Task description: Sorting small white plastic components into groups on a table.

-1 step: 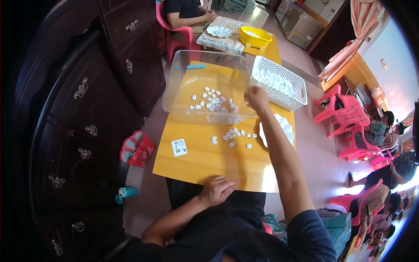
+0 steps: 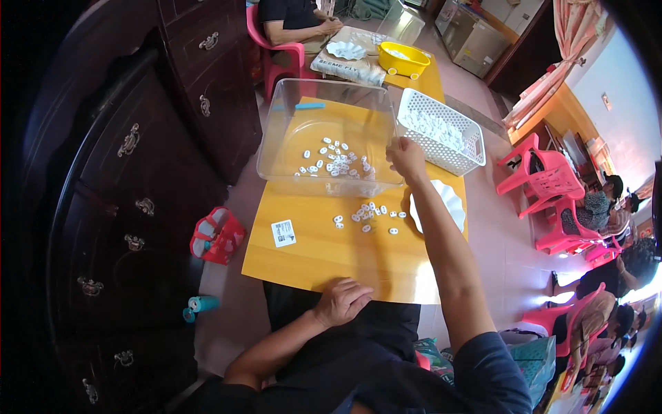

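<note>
My right hand (image 2: 407, 157) is closed at the right side of a clear plastic bin (image 2: 279, 141); what its curled fingers hold, if anything, is hidden. Several small white oval pieces with dark dots (image 2: 338, 165) lie scattered on the bin's floor. Between the bin and me, a loose cluster of the same pieces (image 2: 365, 212) sits on the yellow table (image 2: 317, 259). Resting on the table's near edge, my left hand (image 2: 343, 301) is loosely open and holds nothing. Partly behind my right forearm is a white scalloped plate (image 2: 448, 200).
Right of the bin stands a white perforated basket (image 2: 476, 155) full of small white pieces. A white printed card (image 2: 283, 233) lies at the table's left. Beyond are a yellow tub (image 2: 403, 65) and a seated person (image 2: 293, 27). A dark cabinet (image 2: 124, 207) lines the left.
One more small white piece shows at the left end of the scattered group in the bin. My two hands are in the same places.
</note>
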### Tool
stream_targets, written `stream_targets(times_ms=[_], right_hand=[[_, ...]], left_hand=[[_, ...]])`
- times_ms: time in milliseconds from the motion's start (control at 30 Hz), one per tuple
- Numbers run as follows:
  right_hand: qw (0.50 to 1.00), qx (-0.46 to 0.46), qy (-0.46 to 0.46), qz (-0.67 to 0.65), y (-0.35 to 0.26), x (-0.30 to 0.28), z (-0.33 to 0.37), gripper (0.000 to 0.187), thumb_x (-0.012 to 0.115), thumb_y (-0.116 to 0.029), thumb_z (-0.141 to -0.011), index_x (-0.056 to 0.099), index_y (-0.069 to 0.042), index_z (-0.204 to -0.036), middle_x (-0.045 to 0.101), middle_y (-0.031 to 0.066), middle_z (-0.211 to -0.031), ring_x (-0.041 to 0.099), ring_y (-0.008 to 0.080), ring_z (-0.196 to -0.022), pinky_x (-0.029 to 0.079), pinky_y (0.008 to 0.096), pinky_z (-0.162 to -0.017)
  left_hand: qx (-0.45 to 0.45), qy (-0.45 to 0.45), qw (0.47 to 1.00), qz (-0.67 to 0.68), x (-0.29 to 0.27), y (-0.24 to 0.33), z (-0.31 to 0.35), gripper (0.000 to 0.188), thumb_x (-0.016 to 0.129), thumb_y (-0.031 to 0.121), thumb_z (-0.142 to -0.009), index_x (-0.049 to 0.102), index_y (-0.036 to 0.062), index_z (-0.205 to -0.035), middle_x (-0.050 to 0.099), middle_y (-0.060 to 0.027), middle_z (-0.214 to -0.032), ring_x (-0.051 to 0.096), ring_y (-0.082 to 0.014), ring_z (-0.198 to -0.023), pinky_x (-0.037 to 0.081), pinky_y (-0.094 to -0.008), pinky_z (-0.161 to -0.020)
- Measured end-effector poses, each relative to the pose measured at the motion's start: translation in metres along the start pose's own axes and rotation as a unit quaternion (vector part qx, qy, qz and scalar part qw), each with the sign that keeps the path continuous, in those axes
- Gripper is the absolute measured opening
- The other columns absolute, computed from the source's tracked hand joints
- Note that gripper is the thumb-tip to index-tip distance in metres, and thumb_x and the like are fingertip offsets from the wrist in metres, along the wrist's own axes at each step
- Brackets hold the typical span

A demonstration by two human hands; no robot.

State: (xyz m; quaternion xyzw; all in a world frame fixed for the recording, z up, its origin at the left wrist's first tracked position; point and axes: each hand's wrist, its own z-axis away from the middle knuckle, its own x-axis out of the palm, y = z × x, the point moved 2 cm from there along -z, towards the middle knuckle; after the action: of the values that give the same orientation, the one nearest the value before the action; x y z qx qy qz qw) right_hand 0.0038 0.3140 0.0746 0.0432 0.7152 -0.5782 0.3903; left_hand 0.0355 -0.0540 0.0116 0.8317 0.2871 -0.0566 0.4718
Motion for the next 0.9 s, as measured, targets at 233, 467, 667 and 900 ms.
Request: stream_targets(times_ms=[233, 467, 667, 900], right_hand=[[0.987, -0.097, 0.092, -0.092, 0.016, 0.007, 0.059, 0.027, 0.065, -0.015, -0.089, 0.066, -0.003, -0.114, 0.069, 0.0099, -0.082, 0.065, 0.0192, -0.072, 0.05, 0.0323, -0.066], [0.967, -0.183, 0.162, -0.077, -0.001, 0.011, 0.107, 0.033, 0.062, -0.011, -0.096, 0.063, -0.001, -0.127, 0.073, 0.0121, -0.108, 0.069, 0.0189, -0.09, 0.054, 0.0309, -0.072], [0.954, -0.207, 0.19, -0.105, -0.003, 0.019, 0.125, 0.031, 0.06, -0.009, -0.098, 0.062, 0.0, -0.127, 0.072, 0.0156, -0.115, 0.07, 0.0244, -0.098, 0.056, 0.0335, -0.082], [0.942, -0.242, 0.212, -0.096, -0.01, 0.019, 0.124, 0.033, 0.062, -0.007, -0.095, 0.061, -0.001, -0.128, 0.07, 0.0172, -0.116, 0.071, 0.0279, -0.096, 0.055, 0.037, -0.086]], left_hand=[[-0.015, 0.021, 1.0, -0.009, -0.038, 0.023, -0.026, 0.011, 0.068, 0.008, -0.09, 0.07, 0.0004, -0.098, 0.068, -0.0139, -0.08, 0.067, -0.0329, -0.076, 0.053, -0.0405, -0.067], [0.03, 0.061, 0.968, -0.241, -0.124, 0.026, -0.138, 0.023, 0.059, 0.004, -0.091, 0.065, -0.0012, -0.113, 0.066, -0.0202, -0.11, 0.066, -0.0394, -0.098, 0.054, -0.043, -0.084], [-0.054, -0.051, 0.921, -0.383, -0.134, -0.081, -0.204, 0.024, 0.062, 0.009, -0.089, 0.064, 0.0006, -0.112, 0.064, -0.0217, -0.113, 0.061, -0.0413, -0.108, 0.05, -0.0492, -0.095], [-0.076, -0.1, 0.907, -0.401, -0.098, -0.123, -0.221, 0.029, 0.07, 0.023, -0.087, 0.064, 0.0012, -0.106, 0.062, -0.022, -0.113, 0.06, -0.0424, -0.11, 0.05, -0.0503, -0.095]])
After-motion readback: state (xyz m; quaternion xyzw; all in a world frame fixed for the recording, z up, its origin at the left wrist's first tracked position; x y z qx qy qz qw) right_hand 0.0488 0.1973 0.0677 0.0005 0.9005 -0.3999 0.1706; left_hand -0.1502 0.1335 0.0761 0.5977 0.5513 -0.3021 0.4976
